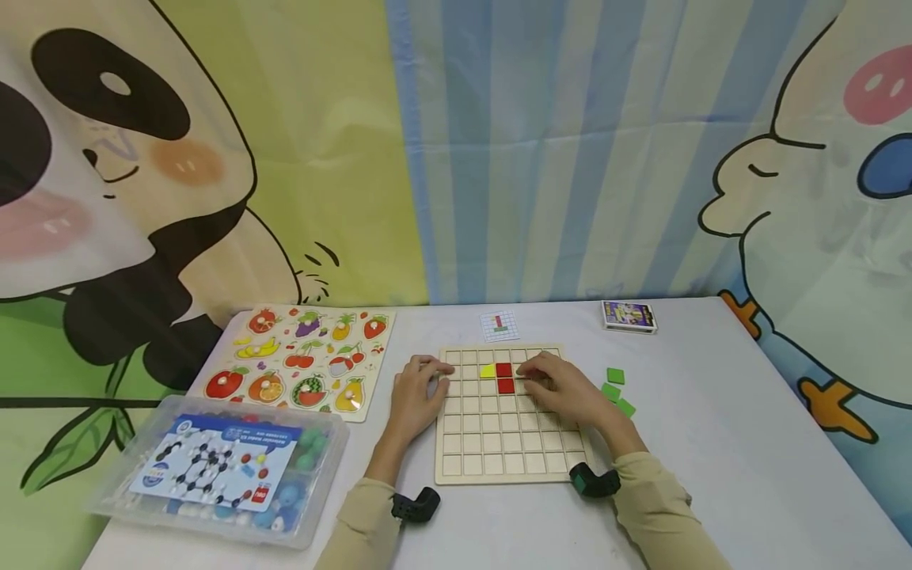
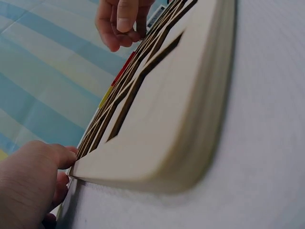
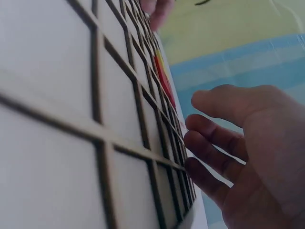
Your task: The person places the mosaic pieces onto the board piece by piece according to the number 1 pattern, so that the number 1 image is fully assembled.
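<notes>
A wooden grid board [image 1: 509, 478] lies flat on the table, seen edge-on in both wrist views. In its upper middle cells sit a yellow square tile [image 1: 488, 371] and two red square tiles [image 1: 504, 378], one red above the other. My left hand [image 1: 416, 400] holds the board's left edge; in the left wrist view the thumb lies on the rim with fingers bent beside it. Just right of the red tiles, my right hand [image 1: 566, 392] hovers over the cells. Its fingers are loosely bent in the right wrist view [image 3: 257, 148], with nothing visible between them.
Several green tiles [image 1: 616, 376] lie right of the board. Behind it is a small pattern card [image 1: 499, 325], with a card box [image 1: 629, 317] at back right. A fruit puzzle board [image 1: 370, 384] and a clear molecular model kit box [image 1: 313, 518] occupy the left.
</notes>
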A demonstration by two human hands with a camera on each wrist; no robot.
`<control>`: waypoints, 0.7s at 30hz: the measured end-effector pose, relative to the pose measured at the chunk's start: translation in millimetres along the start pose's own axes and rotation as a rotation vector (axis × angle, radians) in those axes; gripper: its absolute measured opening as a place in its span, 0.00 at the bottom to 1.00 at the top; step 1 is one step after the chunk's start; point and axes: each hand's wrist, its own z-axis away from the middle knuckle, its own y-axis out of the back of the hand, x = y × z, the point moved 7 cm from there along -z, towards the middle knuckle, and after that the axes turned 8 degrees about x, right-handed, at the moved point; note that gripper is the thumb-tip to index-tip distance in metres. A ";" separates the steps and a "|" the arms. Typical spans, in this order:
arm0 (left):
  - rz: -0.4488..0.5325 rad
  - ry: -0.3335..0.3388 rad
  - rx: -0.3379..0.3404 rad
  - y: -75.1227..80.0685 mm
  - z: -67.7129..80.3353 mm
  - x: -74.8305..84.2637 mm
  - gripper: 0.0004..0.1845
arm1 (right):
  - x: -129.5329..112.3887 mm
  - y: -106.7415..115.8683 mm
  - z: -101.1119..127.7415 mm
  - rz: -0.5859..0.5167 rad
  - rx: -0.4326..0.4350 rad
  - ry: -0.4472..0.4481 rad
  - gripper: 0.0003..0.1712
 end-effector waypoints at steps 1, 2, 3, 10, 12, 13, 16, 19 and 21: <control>-0.003 -0.001 -0.001 -0.2 -0.1 0.0 0.08 | 1.9 3.0 0.5 -0.003 0.006 0.006 0.13; -0.006 -0.001 -0.002 -0.2 -0.2 -0.1 0.08 | 3.7 5.9 0.8 -0.007 0.009 0.012 0.13; -0.007 0.000 -0.003 -0.2 -0.1 -0.1 0.08 | 6.5 8.3 1.3 -0.010 0.009 0.013 0.13; 0.003 0.000 0.002 0.4 -0.4 0.3 0.08 | 20.5 27.2 7.3 -0.003 0.014 -0.013 0.12; 0.003 0.001 0.002 0.7 -0.6 0.3 0.08 | 25.2 31.9 9.6 -0.007 0.002 -0.031 0.13; 0.003 0.005 -0.002 0.6 -0.6 0.1 0.08 | 27.5 33.9 11.0 -0.008 -0.008 -0.041 0.13; 0.000 0.003 -0.003 0.5 -0.4 0.1 0.08 | 33.4 39.4 15.9 -0.012 -0.044 -0.088 0.14; 0.000 -0.002 0.000 0.4 0.0 0.4 0.08 | 37.2 43.6 21.2 -0.004 -0.081 -0.105 0.14; -0.001 -0.003 0.003 0.5 0.1 0.4 0.08 | 39.3 46.0 24.0 -0.005 -0.102 -0.120 0.14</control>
